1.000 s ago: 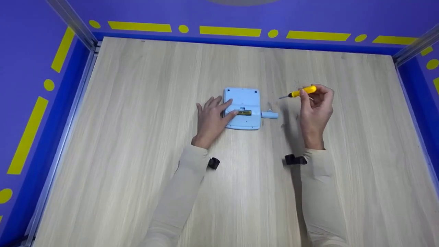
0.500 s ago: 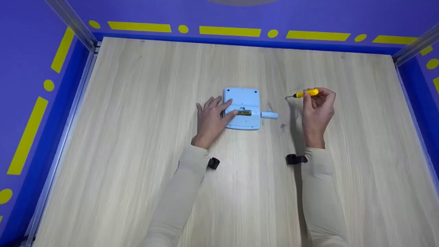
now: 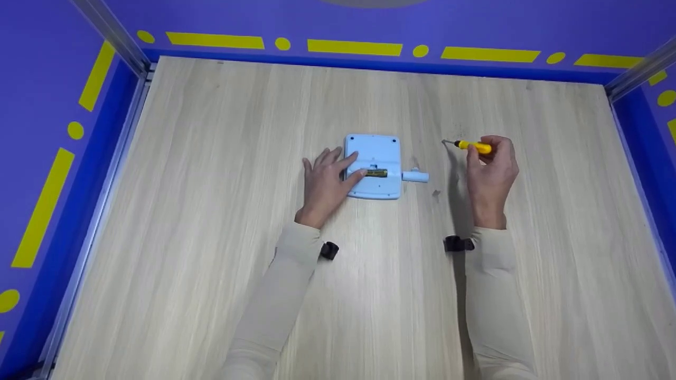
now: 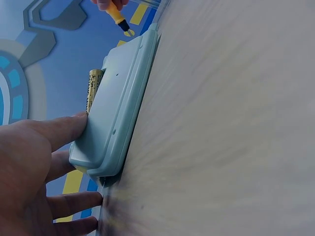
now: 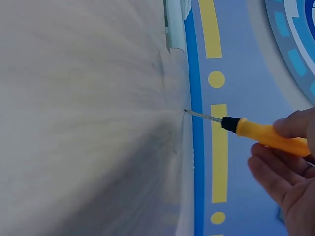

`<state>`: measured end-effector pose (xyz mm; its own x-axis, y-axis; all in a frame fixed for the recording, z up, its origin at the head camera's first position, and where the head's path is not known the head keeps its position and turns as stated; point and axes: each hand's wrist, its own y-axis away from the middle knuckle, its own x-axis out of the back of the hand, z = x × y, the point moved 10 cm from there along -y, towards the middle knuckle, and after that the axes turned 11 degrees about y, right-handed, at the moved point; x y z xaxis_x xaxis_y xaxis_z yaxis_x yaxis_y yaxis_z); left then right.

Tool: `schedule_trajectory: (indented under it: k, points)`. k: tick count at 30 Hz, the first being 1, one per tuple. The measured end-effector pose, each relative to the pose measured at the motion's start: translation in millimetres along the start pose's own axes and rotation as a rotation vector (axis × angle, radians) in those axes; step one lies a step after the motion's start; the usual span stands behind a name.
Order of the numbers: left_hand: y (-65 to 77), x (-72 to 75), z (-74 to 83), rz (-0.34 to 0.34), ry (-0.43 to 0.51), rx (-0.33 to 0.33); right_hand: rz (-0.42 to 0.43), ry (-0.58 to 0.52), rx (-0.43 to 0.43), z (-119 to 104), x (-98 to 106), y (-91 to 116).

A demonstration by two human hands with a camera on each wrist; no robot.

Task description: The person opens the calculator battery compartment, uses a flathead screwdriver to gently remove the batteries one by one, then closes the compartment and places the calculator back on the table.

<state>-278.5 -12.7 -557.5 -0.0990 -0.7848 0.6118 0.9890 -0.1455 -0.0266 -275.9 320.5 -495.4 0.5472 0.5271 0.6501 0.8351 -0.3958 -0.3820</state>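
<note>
A light blue calculator (image 3: pixel 373 150) lies face down, its keys hidden. A gold-and-black battery (image 3: pixel 377 173) shows in its uncovered slot. My left hand (image 3: pixel 328 184) rests on the calculator's left side with fingers spread, thumb tip at the battery's end, as the left wrist view shows too. To the right, the slim light blue battery cover (image 3: pixel 415 177) lies beside the calculator. My right hand (image 3: pixel 492 171) pinches a yellow screwdriver (image 3: pixel 473 146) between thumb and fingers. Its metal tip points left, low over the table; in the right wrist view the screwdriver (image 5: pixel 263 133) ends close to the wood surface.
The wooden table (image 3: pixel 211 211) reaches back to a blue wall (image 3: pixel 359 26) with yellow stripes and dots. Metal frame posts (image 3: pixel 119 37) stand at the corners. A small dark mark (image 3: pixel 436 193) shows on the table near the cover.
My right hand has shifted slightly right with the screwdriver, whose handle has swung down so that its tip now points left and slightly up in the head view. My left hand and the calculator stay put.
</note>
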Motion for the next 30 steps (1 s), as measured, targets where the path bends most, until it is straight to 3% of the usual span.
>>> schedule_trajectory:
  k: [5, 14, 30]
  points:
    - [0.3, -0.2, 0.8, -0.002, 0.009, -0.006, -0.065, 0.147, 0.004, -1, -6, 0]
    - [-1.0, -0.8, 2.7, 0.001, 0.014, -0.018, -0.156, 0.282, -0.046, 4, -12, 2]
    - [-0.3, -0.2, 0.0, 0.006, 0.003, -0.002, -0.368, 0.351, -0.104, 12, -31, 11]
